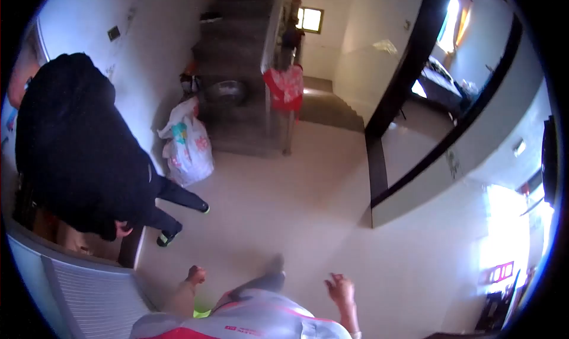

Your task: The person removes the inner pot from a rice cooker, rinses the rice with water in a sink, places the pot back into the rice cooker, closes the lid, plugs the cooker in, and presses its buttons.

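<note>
My left hand (197,274) is low in the view, just left of my body, with its fingers curled into a loose fist; nothing shows in it. To the right, my right hand (340,288) hangs over the pale floor (284,191), fingers bent and a little apart, holding nothing. Between the two hands are my light grey and red shirt (267,315) and one foot, blurred. A grey panel with fine ribs (101,297) is the nearest thing on the left-hand side.
A person in black (83,149) bends over at the left. Beyond stands a stuffed white plastic bag (188,143) by the stairs (234,60), where a metal basin (226,91) rests. Red cloth (286,88) hangs at the railing. A dark-framed doorway (379,173) opens on the right.
</note>
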Demonstrator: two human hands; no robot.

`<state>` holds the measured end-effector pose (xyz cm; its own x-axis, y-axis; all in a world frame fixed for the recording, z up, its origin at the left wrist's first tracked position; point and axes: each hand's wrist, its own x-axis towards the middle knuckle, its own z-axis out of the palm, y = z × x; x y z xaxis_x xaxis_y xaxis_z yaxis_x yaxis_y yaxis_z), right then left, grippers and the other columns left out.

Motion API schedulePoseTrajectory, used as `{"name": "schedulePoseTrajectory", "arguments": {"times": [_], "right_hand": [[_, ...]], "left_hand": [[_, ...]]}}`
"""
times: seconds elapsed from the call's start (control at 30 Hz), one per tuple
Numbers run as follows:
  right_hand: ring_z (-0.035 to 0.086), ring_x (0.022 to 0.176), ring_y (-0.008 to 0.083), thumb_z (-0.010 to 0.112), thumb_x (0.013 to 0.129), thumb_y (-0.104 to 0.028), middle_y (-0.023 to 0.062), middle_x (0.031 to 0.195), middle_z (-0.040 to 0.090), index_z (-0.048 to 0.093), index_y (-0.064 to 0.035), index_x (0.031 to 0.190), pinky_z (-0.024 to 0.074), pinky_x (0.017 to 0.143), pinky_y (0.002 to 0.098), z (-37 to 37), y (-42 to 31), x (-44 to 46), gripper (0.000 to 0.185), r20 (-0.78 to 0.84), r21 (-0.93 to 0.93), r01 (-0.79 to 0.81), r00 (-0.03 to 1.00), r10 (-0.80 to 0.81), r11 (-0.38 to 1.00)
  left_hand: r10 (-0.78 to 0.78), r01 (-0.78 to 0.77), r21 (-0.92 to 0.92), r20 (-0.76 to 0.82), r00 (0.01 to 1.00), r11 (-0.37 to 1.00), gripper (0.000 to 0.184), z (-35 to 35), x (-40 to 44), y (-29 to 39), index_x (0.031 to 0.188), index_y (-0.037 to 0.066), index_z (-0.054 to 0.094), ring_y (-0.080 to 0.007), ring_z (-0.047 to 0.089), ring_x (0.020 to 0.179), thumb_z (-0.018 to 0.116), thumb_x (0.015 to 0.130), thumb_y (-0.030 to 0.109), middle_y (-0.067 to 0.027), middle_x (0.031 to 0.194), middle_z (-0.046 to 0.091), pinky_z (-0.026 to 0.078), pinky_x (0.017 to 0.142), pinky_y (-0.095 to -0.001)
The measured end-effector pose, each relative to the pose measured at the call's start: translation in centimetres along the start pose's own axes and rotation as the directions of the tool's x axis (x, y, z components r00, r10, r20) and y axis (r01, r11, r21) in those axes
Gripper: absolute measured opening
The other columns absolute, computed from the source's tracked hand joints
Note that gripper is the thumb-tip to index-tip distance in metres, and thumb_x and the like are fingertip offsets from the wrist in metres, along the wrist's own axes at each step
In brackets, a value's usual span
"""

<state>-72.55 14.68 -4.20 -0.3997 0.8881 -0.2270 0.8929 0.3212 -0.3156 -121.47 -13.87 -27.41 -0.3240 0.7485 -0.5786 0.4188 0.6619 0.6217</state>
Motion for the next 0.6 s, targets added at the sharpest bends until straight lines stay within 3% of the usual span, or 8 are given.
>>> {"name": "schedulePoseTrajectory", "arguments": {"times": [0.03, 0.13, 0.2, 0.27, 0.37, 0.43, 0.53, 0.6], "right_hand": [[0.054, 0.096, 0.0300, 0.053, 0.080, -0.040, 0.0092, 0.105, 0.057, 0.057, -0.0132, 0.109, 0.0447, 0.081, 0.0399, -0.6, -2.0, 2.7, 0.039, 0.150, -0.019, 0.030, 0.988, -0.026, 0.999], [0.051, 0.103, 0.0282, 0.053, 0.081, -0.041, 0.0093, 0.113, 0.054, 0.054, -0.0180, 0.114, 0.0422, 0.087, 0.0384, -0.6, -3.7, 9.0, 0.040, 0.269, 0.065, 0.207, 0.939, -0.216, 0.976], [0.052, 0.102, 0.0285, 0.054, 0.081, -0.040, 0.0092, 0.111, 0.055, 0.055, -0.0160, 0.113, 0.0426, 0.085, 0.0393, -2.7, -4.5, 13.4, 0.040, 0.227, 0.159, 0.246, 0.933, -0.278, 0.956], [0.054, 0.098, 0.0289, 0.056, 0.080, -0.038, 0.0099, 0.107, 0.057, 0.056, -0.0137, 0.111, 0.0434, 0.082, 0.0405, -5.0, -3.7, 17.5, 0.039, 0.179, 0.037, 0.229, 0.956, -0.232, 0.973], [0.054, 0.096, 0.0306, 0.056, 0.079, -0.037, 0.0129, 0.105, 0.057, 0.056, -0.0132, 0.108, 0.0434, 0.079, 0.0435, -6.9, -1.6, 23.9, 0.038, 0.175, -0.070, 0.223, 0.962, -0.208, 0.972], [0.055, 0.095, 0.0307, 0.056, 0.079, -0.037, 0.0132, 0.105, 0.057, 0.056, -0.0135, 0.109, 0.0436, 0.078, 0.0434, -8.2, -1.6, 28.8, 0.038, 0.251, -0.101, 0.238, 0.945, -0.207, 0.966], [0.055, 0.095, 0.0312, 0.056, 0.079, -0.037, 0.0136, 0.105, 0.057, 0.055, -0.0145, 0.110, 0.0438, 0.078, 0.0435, -9.4, -2.4, 36.4, 0.038, 0.286, -0.083, 0.271, 0.928, -0.237, 0.959], [0.055, 0.095, 0.0317, 0.055, 0.079, -0.038, 0.0140, 0.106, 0.056, 0.054, -0.0153, 0.112, 0.0438, 0.078, 0.0438, -9.7, -2.8, 42.5, 0.039, 0.239, -0.070, 0.301, 0.931, -0.277, 0.951]], "left_hand": [[0.170, -0.146, 0.290, -0.058, 0.984, 0.946, 0.013, 0.0, 2.2, -0.3, 0.059, 0.011, 0.057, -0.0227, 0.057, 0.052, 0.061, 0.048, 0.017, -0.0068, 0.060, 0.059, 0.044, 0.047, -0.0343], [0.180, -0.213, 0.721, 0.125, 0.976, 0.659, 0.015, -0.8, 4.8, 5.0, 0.055, 0.011, 0.053, -0.0252, 0.056, 0.055, 0.063, 0.049, 0.019, -0.0070, 0.064, 0.059, 0.044, 0.050, -0.0389], [0.277, -0.235, 0.308, -0.101, 0.955, 0.922, 0.015, -0.8, 8.4, 7.7, 0.055, 0.010, 0.051, -0.0238, 0.054, 0.049, 0.062, 0.056, 0.019, -0.0080, 0.059, 0.057, 0.042, 0.046, -0.0371], [0.156, -0.183, -0.095, -0.239, 0.958, 0.979, 0.016, -1.4, 11.5, 10.8, 0.058, 0.008, 0.050, -0.0214, 0.052, 0.046, 0.061, 0.064, 0.019, -0.0082, 0.056, 0.055, 0.041, 0.043, -0.0346], [-0.142, 0.024, -0.480, -0.211, 0.967, 0.877, 0.018, -2.5, 17.5, 17.2, 0.063, 0.006, 0.051, -0.0166, 0.051, 0.044, 0.058, 0.072, 0.019, -0.0067, 0.055, 0.052, 0.039, 0.040, -0.0294], [-0.232, 0.076, -0.576, -0.201, 0.952, 0.814, 0.018, -3.9, 20.6, 21.3, 0.065, 0.005, 0.052, -0.0135, 0.050, 0.045, 0.056, 0.075, 0.020, -0.0050, 0.055, 0.051, 0.040, 0.039, -0.0257], [-0.185, 0.046, -0.877, -0.050, 0.981, 0.478, 0.015, -5.7, 24.2, 25.0, 0.069, 0.006, 0.055, -0.0122, 0.051, 0.046, 0.056, 0.075, 0.019, -0.0015, 0.056, 0.050, 0.041, 0.040, -0.0246], [-0.322, 0.110, -0.886, -0.046, 0.946, 0.450, 0.013, -6.0, 27.9, 25.0, 0.072, 0.007, 0.058, -0.0140, 0.054, 0.050, 0.058, 0.074, 0.020, -0.0025, 0.057, 0.052, 0.044, 0.042, -0.0260]]}}
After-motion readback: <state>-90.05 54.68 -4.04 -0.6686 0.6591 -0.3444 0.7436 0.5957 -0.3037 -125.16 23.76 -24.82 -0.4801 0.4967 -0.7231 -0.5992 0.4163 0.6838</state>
